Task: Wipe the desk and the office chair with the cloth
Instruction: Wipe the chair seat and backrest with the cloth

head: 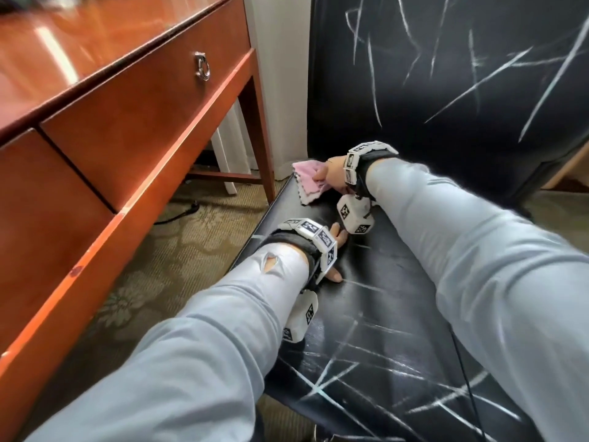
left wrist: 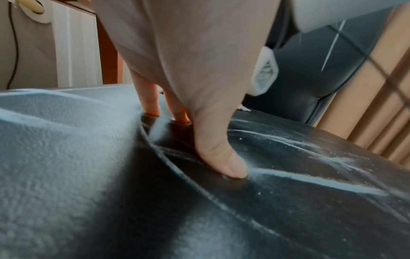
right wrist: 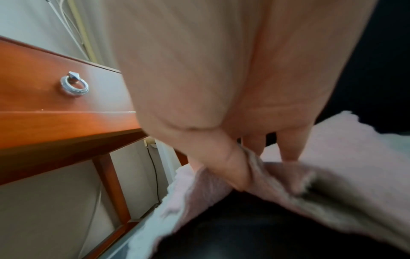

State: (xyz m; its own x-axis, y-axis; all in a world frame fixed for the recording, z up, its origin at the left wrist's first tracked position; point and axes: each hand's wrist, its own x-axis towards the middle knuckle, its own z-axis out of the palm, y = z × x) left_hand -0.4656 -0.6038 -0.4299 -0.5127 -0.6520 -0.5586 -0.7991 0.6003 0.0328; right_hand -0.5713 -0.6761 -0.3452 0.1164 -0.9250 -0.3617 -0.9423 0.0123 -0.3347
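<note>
The black office chair seat (head: 392, 314), streaked with white marks, fills the lower middle of the head view, and its backrest (head: 446, 74) rises at the upper right. A pink cloth (head: 306, 182) lies on the seat's far left corner. My right hand (head: 322, 177) holds it there, and in the right wrist view the thumb (right wrist: 230, 168) pinches a fold of the cloth (right wrist: 337, 154). My left hand (head: 338, 254) presses on the seat nearer to me, with its thumb (left wrist: 224, 157) and straight fingers (left wrist: 150, 101) dug into the leather (left wrist: 288, 184). The red-brown wooden desk (head: 127, 106) stands to the left.
A desk drawer carries a metal ring pull (head: 202, 66). One desk leg (head: 261, 138) stands close to the seat's far left corner. White curtains (head: 280, 74) hang behind it. A black cable (head: 178, 215) lies on the patterned carpet (head: 153, 266) under the desk.
</note>
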